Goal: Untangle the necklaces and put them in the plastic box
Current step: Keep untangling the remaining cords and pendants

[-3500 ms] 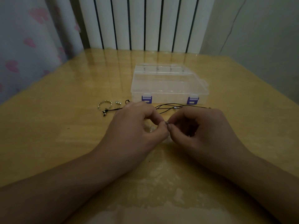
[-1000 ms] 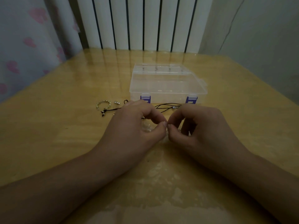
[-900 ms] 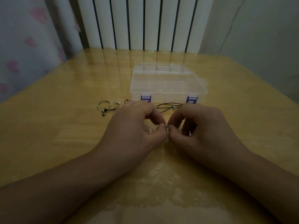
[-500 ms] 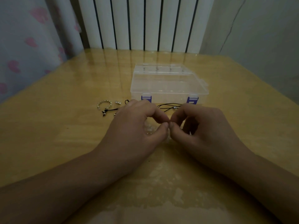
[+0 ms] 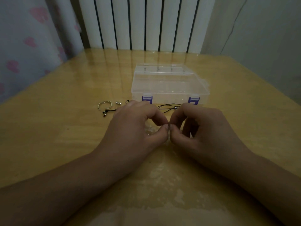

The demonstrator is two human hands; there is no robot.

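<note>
Both forearms are bare to the lower frame edge, no sleeves, watch, bracelets or rings showing, and the left hand [image 5: 130,128] and right hand [image 5: 206,129] have short, unpainted nails.

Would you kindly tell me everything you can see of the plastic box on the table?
The plastic box is a flat, clear, rectangular case, seemingly of thin translucent plastic, with two purple latches on its near side, both down, so the lid looks closed. Faint dividers show through near the far edge; nothing is seen inside. It lies level on the table, past both hands, neither touching it. A black cord lies just before its near side; contact cannot be told.
</note>
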